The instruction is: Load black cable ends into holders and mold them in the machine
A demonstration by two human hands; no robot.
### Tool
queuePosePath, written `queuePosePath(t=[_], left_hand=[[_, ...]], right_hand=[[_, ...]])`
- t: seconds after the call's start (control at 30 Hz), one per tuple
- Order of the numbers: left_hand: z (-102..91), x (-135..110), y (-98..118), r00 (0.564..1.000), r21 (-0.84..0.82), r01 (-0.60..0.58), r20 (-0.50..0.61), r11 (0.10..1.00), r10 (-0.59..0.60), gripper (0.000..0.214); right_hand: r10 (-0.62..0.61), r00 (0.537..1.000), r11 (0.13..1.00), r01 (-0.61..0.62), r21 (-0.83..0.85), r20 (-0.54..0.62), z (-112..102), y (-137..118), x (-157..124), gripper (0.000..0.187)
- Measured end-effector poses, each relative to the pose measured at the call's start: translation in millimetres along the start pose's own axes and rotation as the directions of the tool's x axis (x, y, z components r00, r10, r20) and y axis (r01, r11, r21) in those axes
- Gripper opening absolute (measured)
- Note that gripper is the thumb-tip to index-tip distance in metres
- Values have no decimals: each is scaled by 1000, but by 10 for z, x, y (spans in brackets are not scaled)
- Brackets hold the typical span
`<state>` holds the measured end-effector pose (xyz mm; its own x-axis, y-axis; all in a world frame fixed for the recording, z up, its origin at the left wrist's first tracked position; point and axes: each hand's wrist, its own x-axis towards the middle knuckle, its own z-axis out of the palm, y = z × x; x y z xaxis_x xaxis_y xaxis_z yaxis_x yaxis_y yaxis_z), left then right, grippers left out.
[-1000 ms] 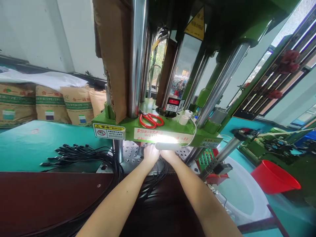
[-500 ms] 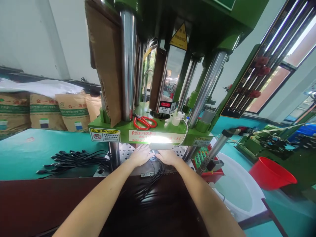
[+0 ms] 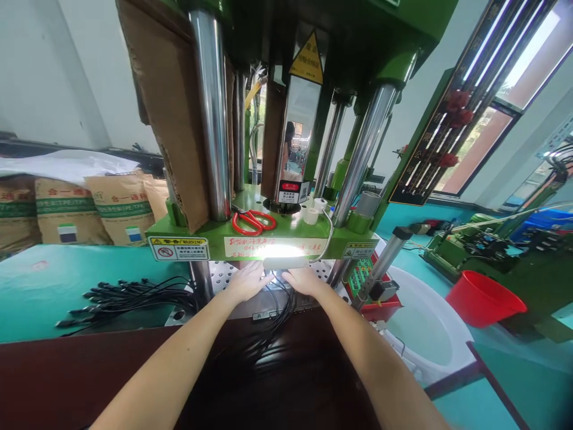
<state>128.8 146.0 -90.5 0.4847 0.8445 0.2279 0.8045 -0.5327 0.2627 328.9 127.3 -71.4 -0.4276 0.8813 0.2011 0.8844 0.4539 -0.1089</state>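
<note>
Left hand [image 3: 245, 282] lies palm-down, fingers spread and flat on the perforated steel mould plate [image 3: 224, 275] under the green press platen [image 3: 264, 239]. Right hand [image 3: 304, 280], just beside it at 3 o'clock, is also palm-down; its fingers curl under, and whether they pinch anything I cannot tell. The thin black cable ends [image 3: 277, 298] run out between the two hands toward 6 o'clock, over the plate's front edge onto the dark red tabletop [image 3: 89, 370].

Judgement: seating the cable ends goes best with fingertips low and pressing straight down, wrists clear of the platen's underside and its lit lamp strip [image 3: 284, 258].

Room: tight overhead, platen edge right above the knuckles. Chrome column [image 3: 203, 280] bounds at 9 o'clock, slanted cylinder rod [image 3: 380, 269] and red-green button box [image 3: 371, 286] at 3 o'clock. Open exit is back toward 6 o'clock. Bundle of black cables with plugs [image 3: 125, 292] lies well apart at 9 o'clock on the teal surface [image 3: 45, 286]; red-handled scissors [image 3: 253, 221] sit on top of the platen; white plastic tub [image 3: 425, 340] at 4 o'clock.
</note>
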Motion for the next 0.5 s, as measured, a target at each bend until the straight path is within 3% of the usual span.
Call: queuePosePath(t=[0.27, 0.5], left_hand=[[77, -35, -65, 998, -5, 67, -15, 998, -67, 49], [86, 25, 5, 992, 38, 117, -46, 992, -115, 50]], right_hand=[[8, 1000, 999, -8, 37, 2, 46, 75, 3, 34], [101, 992, 975, -84, 206, -75, 12, 69, 75, 24]])
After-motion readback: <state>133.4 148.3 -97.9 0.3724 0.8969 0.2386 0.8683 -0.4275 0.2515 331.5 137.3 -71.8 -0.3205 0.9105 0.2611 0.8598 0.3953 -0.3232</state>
